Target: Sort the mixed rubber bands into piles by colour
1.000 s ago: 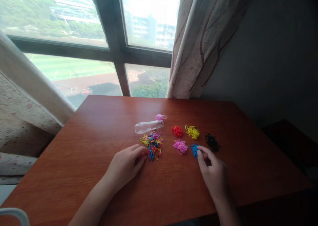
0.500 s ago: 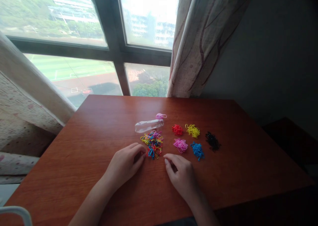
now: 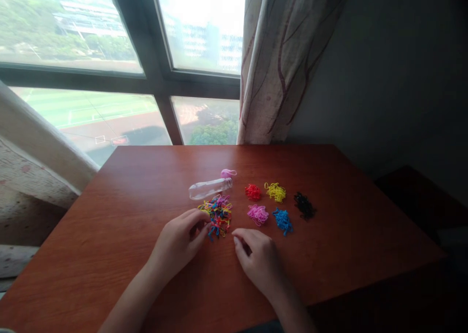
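A mixed pile of small coloured loops that look like rubber bands (image 3: 220,215) lies in front of my hands. My left hand (image 3: 181,238) is at the pile's left edge, its thumb and fingertips curled together against the bands. Whether a band is between them is too small to tell. Just right of the pile's near end, my right hand (image 3: 258,255) rests low over the table, thumb and forefinger brought together. Anything in that pinch cannot be made out. Behind the pile, a clear plastic bottle (image 3: 208,189) lies on its side, with a pink loop-ended cap (image 3: 228,173) beside its neck.
To the right are single-colour heaps: red bands (image 3: 252,192), yellow bands (image 3: 276,192), pink bands (image 3: 258,215), blue bands (image 3: 282,221) and black bands (image 3: 304,205). The brown wooden table (image 3: 98,235) meets a window (image 3: 157,87) with curtains (image 3: 274,69) at its far side.
The view has shifted slightly, moving the table's contents left in the picture. My left fingertips now overlap the mixed pile's edge more. My right hand keeps nearly the same pose.
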Action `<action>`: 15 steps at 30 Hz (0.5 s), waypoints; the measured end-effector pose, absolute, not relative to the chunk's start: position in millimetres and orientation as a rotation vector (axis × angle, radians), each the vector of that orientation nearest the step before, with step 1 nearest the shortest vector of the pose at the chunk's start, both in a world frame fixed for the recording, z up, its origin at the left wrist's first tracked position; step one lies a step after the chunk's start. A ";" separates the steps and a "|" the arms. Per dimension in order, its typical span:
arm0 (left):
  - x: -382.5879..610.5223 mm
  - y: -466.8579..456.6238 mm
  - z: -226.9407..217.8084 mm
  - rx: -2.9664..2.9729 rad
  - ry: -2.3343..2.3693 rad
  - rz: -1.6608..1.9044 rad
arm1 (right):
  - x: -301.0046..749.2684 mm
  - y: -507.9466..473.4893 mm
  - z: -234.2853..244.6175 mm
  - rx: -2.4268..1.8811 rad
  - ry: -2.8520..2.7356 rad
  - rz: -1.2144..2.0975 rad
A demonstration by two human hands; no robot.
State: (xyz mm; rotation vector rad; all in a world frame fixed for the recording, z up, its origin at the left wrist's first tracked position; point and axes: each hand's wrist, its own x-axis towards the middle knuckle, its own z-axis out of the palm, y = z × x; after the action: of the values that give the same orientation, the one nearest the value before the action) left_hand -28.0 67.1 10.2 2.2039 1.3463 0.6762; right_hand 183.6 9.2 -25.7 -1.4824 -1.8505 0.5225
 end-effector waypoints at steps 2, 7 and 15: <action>-18.4 74.1 16.0 2.256 1.364 0.641 | 183.5 9.4 -25.3 -1.484 -1.863 0.520; 20.2 103.5 35.8 2.531 1.378 0.409 | 182.7 8.8 -26.7 -1.468 -1.863 0.511; 80.5 148.6 42.7 2.704 1.322 0.265 | 181.9 10.3 -30.1 -1.449 -1.840 0.533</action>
State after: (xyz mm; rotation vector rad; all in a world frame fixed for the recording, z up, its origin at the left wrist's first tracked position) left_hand 80.5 148.6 42.7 2.7042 1.3215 0.2655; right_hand 181.9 10.3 -30.1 -1.4485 -1.8399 0.5327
